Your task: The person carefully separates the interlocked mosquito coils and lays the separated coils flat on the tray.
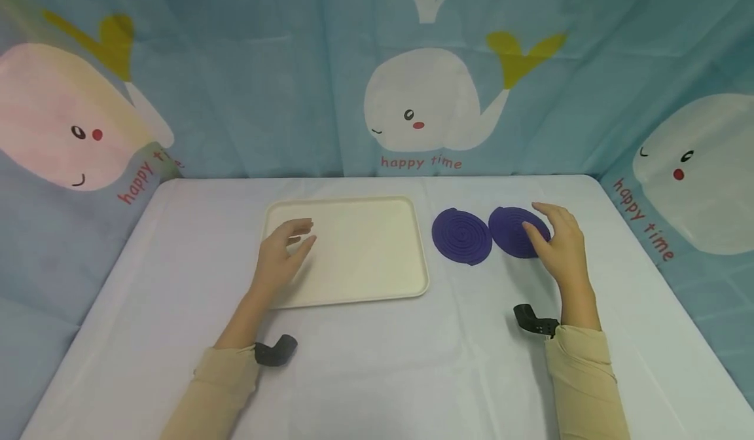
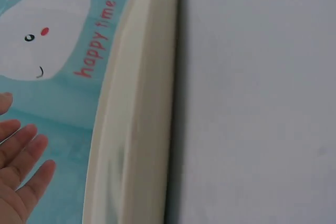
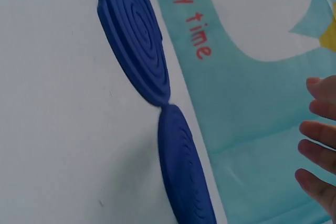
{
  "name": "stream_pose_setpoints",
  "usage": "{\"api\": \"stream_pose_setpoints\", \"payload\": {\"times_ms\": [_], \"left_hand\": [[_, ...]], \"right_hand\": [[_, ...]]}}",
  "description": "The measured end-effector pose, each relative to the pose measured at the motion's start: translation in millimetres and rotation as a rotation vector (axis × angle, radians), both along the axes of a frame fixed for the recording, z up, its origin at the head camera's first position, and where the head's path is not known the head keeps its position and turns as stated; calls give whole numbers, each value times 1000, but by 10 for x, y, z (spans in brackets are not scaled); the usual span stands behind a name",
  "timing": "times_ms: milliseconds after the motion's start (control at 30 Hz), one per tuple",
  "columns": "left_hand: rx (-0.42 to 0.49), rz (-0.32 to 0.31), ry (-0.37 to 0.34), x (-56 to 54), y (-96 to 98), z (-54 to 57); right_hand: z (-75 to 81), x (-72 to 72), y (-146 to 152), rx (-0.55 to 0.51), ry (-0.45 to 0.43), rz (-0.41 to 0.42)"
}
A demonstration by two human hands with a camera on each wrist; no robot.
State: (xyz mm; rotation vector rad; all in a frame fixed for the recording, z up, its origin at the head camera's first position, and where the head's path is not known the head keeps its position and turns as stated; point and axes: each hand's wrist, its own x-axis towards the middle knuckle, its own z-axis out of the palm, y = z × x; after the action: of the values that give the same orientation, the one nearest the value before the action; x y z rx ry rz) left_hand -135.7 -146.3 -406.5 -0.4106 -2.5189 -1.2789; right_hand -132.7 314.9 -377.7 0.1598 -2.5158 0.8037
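Note:
A cream rectangular tray (image 1: 365,250) lies flat on the white table, and my left hand (image 1: 283,253) hovers over its left side, fingers relaxed and holding nothing. In the left wrist view the tray's rim (image 2: 149,98) runs beside the spread fingers. To the right of the tray lie two purple-blue round spiral mats, one (image 1: 462,236) nearer the tray and the other (image 1: 514,232) right beside it, their edges meeting. My right hand (image 1: 562,243) is above the right-hand mat and overlaps its right edge in the head view, fingers loosely bent with nothing between them.
Black wrist-worn devices (image 1: 277,351) jut inward from both forearms. A light blue curtain (image 1: 265,99) with whales and "happy time" lettering hangs behind the white table (image 1: 377,374) and along its sides.

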Motion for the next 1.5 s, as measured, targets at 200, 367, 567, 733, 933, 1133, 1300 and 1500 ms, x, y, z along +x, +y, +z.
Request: {"api": "stream_pose_setpoints", "payload": {"times_ms": [200,367,567,733,933,1133,1300,1500], "left_hand": [[138,9,39,-73,490,-21],[226,-44,-12,-104,945,-69],[359,-67,-61,-129,1339,-193],[398,-66,-98,-232,1607,-322],[457,-113,-147,-326,1869,-370],[466,-113,-226,-425,2100,-342],[391,-18,-338,-411,2278,-238],[305,12,-477,-358,2432,-147]], "right_hand": [[-125,-9,-120,-86,24,-29],[-215,34,-195,-132,-3,-46],[-376,88,-289,-179,-66,-36],[-451,95,-336,-205,-107,-29],[-498,63,-352,-250,-167,6],[-516,27,-371,-282,-206,20],[-534,10,-384,-335,-230,39],[-568,-13,-379,-369,-265,49]]}}
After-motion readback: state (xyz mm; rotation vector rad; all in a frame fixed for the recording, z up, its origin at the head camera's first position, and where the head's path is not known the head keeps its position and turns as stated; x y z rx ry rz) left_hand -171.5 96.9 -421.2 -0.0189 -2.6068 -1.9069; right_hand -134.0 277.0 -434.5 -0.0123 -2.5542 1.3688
